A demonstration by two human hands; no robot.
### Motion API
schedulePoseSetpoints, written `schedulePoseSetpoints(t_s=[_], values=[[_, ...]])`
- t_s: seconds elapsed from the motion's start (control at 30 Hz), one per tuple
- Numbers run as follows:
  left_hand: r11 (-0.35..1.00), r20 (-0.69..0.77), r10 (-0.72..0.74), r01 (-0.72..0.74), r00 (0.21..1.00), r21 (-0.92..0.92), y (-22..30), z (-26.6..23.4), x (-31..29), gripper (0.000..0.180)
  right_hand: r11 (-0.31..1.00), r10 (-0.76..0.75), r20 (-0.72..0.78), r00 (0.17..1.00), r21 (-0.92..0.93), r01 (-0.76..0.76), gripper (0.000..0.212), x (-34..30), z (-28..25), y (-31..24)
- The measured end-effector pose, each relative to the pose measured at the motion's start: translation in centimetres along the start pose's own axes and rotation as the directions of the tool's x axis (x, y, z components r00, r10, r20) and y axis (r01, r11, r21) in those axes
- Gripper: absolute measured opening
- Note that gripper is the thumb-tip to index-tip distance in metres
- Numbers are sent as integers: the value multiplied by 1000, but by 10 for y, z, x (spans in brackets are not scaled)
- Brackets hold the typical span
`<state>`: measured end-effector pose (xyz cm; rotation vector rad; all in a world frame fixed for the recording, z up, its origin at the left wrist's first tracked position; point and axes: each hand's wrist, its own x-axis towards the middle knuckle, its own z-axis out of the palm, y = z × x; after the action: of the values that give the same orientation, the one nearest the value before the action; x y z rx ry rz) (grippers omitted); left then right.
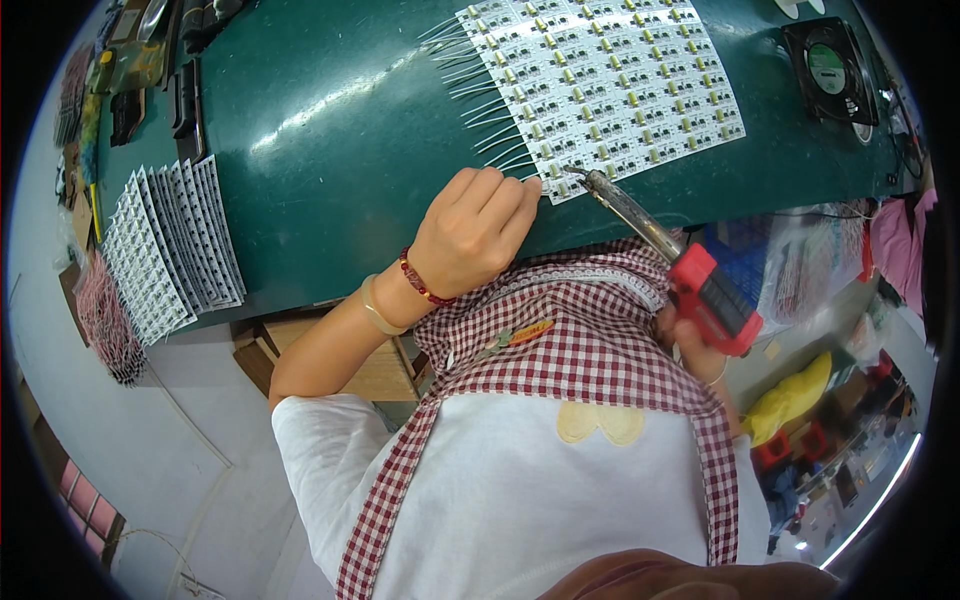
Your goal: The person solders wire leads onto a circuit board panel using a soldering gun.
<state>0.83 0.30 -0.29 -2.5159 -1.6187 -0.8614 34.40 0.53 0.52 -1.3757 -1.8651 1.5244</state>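
A white panel of small circuit boards (pixel 610 90) lies on the green table, with rows of dark and yellowish parts. Thin pale wires (pixel 480 80) stick out along its left edge. At the panel's near left corner my left hand (pixel 470 230) is closed, fingertips pressed together; whatever they pinch is hidden. My right hand (pixel 695 350) grips the handle of a red and black soldering iron (pixel 715 300). The iron's tip points up and left, over the near edge of the panel, close to my left fingertips.
A stack of similar white panels (pixel 175 250) stands at the table's left edge, beside a bundle of reddish wires (pixel 108 320). A black fan (pixel 828 75) sits at the far right. Dark tools (pixel 187 100) lie at the far left. The green table (pixel 330 150) ends just before my body.
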Motion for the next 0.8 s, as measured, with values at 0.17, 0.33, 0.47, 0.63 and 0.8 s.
schedulePoseSetpoints(t_s=[0.17, 0.33, 0.47, 0.63, 0.8], values=[[993, 46, -55, 50, 997, 106, 4, -3, -2, 25, 990, 43, -4, 999, 134, -42, 23, -1, 1, -2], [990, -56, -79, 85, 995, 110, 12, -5, -3, 28, 981, 59, -11, 998, 186, -56, 23, -2, 2, -4], [994, -75, -103, 105, 992, 18, 13, 0, -4, 30, 999, -30, 11, 999, -11, 31, 23, -3, -2, 1], [996, -42, -92, 93, 995, 12, 13, 4, -8, 34, 999, -50, 10, 999, 2, 50, 21, 3, 2, -4], [996, -38, -86, 86, 996, -9, 13, 4, -9, 36, 994, -103, 46, 994, 40, 101, 21, 13, 3, -10]])
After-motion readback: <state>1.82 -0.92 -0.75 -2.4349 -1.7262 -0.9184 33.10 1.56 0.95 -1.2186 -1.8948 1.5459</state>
